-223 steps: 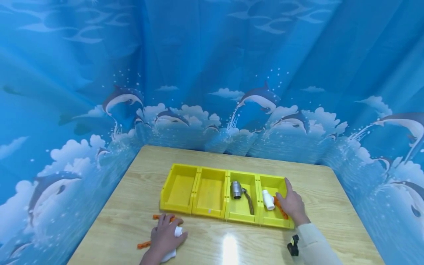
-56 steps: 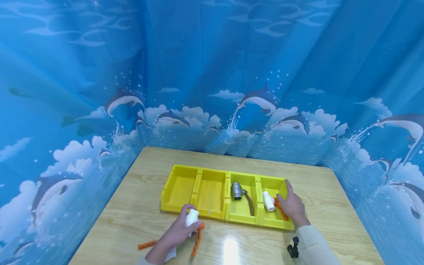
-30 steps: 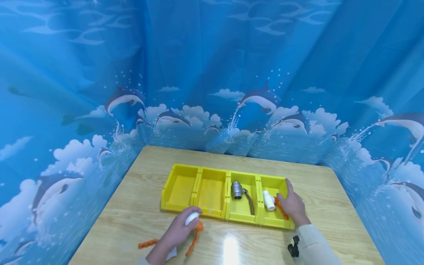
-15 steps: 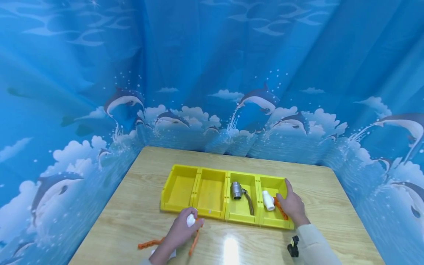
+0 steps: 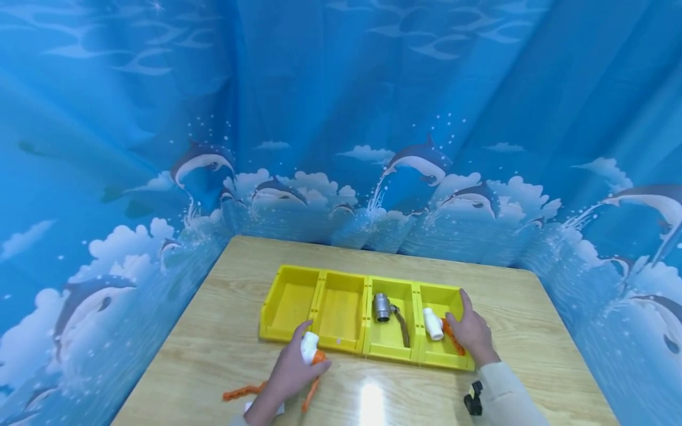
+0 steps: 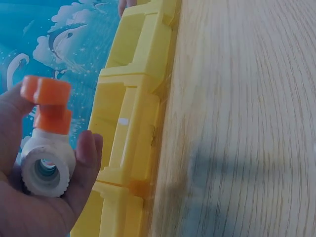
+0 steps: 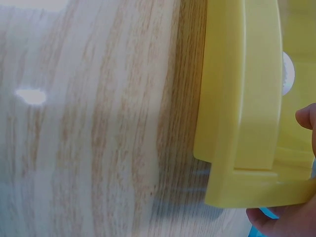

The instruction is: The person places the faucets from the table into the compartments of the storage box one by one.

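Observation:
My left hand (image 5: 290, 370) holds a white plastic ball valve (image 5: 309, 348) with a long orange handle (image 5: 310, 395), just in front of the yellow bins. In the left wrist view, the fingers curl round the white body and its round opening faces the camera; the orange handle (image 6: 49, 94) points up. My right hand (image 5: 471, 334) grips the side wall of the rightmost yellow bin (image 5: 444, 358), thumb inside and fingers outside. That bin contains another white valve body (image 5: 433, 324) with an orange handle (image 5: 453, 337) beside it, partly hidden by the thumb.
A metal valve (image 5: 381, 307) with a brownish lever lies in the third bin. The two left bins (image 5: 290, 296) hold nothing. Under my left forearm are an orange handle (image 5: 242, 392) and a white piece (image 5: 280, 408). A small black object (image 5: 472, 399) sits by the right sleeve.
My left hand has lifted the white valve from the table at the left and moved right, toward the bins. Within the last second it has turned the valve. The right hand stays put.

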The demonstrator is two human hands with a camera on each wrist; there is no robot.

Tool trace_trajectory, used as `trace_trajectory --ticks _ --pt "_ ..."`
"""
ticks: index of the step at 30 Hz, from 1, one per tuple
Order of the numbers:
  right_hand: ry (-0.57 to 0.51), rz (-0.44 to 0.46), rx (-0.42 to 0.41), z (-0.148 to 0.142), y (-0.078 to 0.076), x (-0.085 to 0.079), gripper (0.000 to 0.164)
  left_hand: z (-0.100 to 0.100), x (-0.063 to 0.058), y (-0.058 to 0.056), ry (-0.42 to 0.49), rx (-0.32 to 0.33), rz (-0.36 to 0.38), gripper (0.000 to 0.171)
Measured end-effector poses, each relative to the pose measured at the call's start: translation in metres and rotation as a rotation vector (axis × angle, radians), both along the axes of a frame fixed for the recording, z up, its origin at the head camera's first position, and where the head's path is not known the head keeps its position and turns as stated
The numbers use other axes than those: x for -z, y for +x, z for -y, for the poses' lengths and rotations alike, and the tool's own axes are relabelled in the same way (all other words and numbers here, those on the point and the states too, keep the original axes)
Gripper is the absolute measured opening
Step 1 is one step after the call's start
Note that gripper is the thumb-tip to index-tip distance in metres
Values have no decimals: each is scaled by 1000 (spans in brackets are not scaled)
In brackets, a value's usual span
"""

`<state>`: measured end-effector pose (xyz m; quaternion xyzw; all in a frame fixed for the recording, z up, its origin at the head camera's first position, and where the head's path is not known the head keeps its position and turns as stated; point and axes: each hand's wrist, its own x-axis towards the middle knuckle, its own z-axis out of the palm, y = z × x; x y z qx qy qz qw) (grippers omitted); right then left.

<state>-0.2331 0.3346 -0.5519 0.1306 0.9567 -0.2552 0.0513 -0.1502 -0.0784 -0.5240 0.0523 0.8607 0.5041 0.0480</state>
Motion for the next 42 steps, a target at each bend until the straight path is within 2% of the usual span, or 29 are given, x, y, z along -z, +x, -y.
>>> trace_trajectory --ticks 2,6,9,14,17,24,27,31,34,42 --pt "2 -1 -2 0 1 0 80 -2 0 0 -15 -39 -1 82" --pt "-1 2 -4 0 1 0 81 -6 -1 0 -63 -90 -60 71" --pt "-2 1 0 0 1 0 80 -7 -1 1 -84 -102 -109 73" --pt "9 -6 -8 0 1 -1 80 -7 -3 2 -88 -121 -122 78" --pt "8 -3 -10 0 1 -2 80 -7 -5 2 -109 -110 -107 79" --pt "12 -3 -14 2 3 -6 79 -9 -8 0 -133 -1 -47 82" --pt "15 -4 -13 2 3 -6 79 -11 -9 -1 -153 -7 -37 82" --pt "11 4 -3 3 2 -7 79 -13 -10 -2 -193 -34 -71 81" --pt "9 10 6 3 2 -8 79 -13 -11 -3 -195 -45 -88 81" --pt "3 23 10 3 2 -7 79 -14 -10 -5 -190 -55 -80 80"
